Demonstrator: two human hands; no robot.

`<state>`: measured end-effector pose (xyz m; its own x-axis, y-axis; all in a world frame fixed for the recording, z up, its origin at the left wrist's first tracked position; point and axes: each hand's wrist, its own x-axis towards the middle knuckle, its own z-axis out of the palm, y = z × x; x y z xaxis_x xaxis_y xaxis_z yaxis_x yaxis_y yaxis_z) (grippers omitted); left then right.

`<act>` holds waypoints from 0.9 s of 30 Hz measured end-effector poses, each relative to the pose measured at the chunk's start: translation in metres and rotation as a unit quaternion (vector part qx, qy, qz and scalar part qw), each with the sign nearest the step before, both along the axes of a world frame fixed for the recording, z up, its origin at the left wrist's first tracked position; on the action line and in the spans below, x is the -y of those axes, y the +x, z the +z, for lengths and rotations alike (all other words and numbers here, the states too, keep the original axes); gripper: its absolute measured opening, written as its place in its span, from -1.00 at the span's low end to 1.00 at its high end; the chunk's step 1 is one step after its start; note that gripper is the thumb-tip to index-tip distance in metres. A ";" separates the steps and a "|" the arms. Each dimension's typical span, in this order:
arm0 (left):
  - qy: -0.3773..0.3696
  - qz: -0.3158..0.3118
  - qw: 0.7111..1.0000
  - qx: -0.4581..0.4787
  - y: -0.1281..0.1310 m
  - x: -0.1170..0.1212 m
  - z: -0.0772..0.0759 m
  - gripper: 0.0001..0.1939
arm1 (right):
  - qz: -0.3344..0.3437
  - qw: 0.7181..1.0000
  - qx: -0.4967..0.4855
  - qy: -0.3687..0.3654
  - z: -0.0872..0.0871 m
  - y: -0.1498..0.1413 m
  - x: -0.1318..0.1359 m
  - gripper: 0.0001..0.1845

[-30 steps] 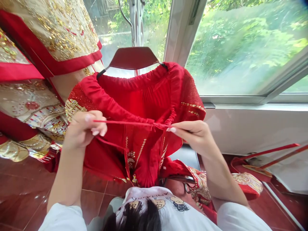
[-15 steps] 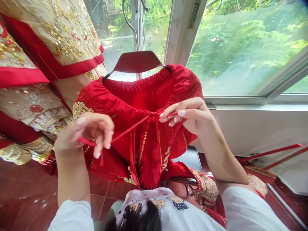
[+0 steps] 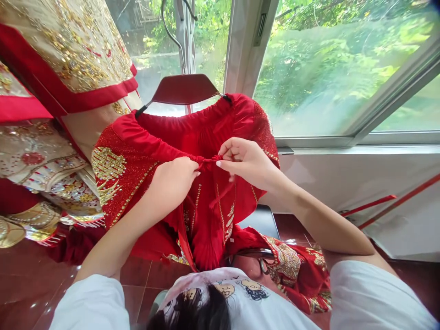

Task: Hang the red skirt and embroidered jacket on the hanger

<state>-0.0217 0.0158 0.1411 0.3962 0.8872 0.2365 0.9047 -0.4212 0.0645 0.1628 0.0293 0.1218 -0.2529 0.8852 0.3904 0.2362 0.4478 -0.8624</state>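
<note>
A red skirt with gold embroidery hangs by its gathered waistband from a dark red clip hanger. At the front of the waistband, red drawstring cord is bunched in a knot or bow. My left hand is closed at the left side of it, its fingertips pressed together on the waistband or cord. On the other side my right hand pinches the cord between thumb and curled fingers. A loose cord end dangles below my right hand.
Beaded cream and red garments hang at the left. Behind the hanger stand a metal rack and a window. A black chair and a red gold-patterned garment are below at right.
My left hand has moved right and up from the stretched cord to the waistband knot. My right hand has closed in at the knot's right side. The view has shifted slightly right.
</note>
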 end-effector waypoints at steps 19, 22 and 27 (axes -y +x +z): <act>0.133 -0.145 0.791 0.579 -0.034 -0.008 0.038 -0.93 | -0.016 0.980 0.098 0.175 0.061 0.004 0.013 -0.68; 0.144 -0.119 0.775 0.603 -0.062 -0.022 0.047 -0.84 | -0.027 0.986 0.049 0.156 0.057 0.016 -0.001 -0.71; 0.050 -0.212 0.783 0.582 -0.094 -0.026 0.042 -0.77 | -0.004 0.995 0.017 0.095 0.048 0.024 -0.024 -0.71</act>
